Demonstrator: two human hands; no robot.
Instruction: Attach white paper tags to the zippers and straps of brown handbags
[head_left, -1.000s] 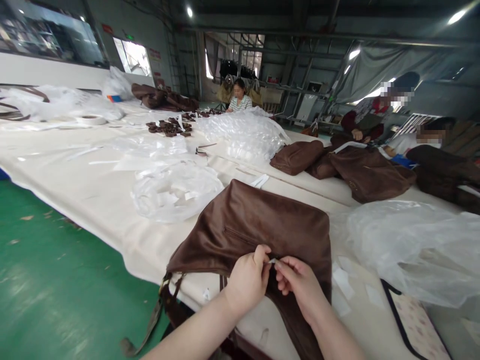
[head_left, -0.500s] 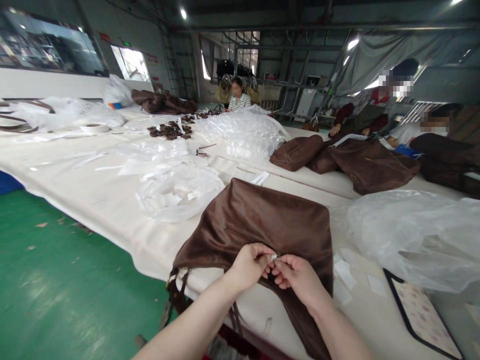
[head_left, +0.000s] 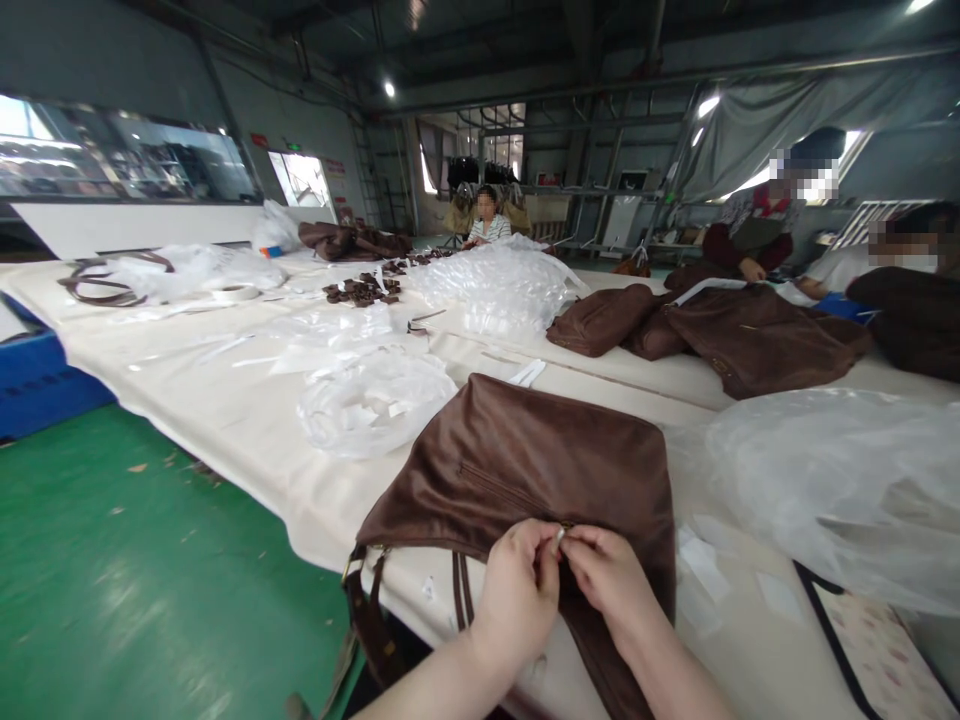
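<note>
A brown leather handbag (head_left: 555, 440) lies flat in front of me, its zip running across the face and its strap (head_left: 375, 620) hanging off the table's near edge. At the end of the zip, beside a small brass-coloured zip pull (head_left: 567, 525), both my hands meet with fingertips pinched. My left hand (head_left: 525, 580) grips a small white strip (head_left: 559, 538) between thumb and forefinger. From the other side my right hand (head_left: 606, 572) is closed at the same strip; its curled fingers partly hide what it holds.
Clear plastic bags lie to the left (head_left: 375, 400) and right (head_left: 840, 480). A patterned tablet-like item (head_left: 877, 640) rests at the lower right. More brown bags (head_left: 772, 335) are piled on the table (head_left: 225, 400), near two co-workers. A third person (head_left: 487, 225) sits at the far end.
My view has tilted up and turned slightly left, so the scene sits lower and further right. My hands stay at the zip pull, with the fingers now drawn closer together around the white strip.
</note>
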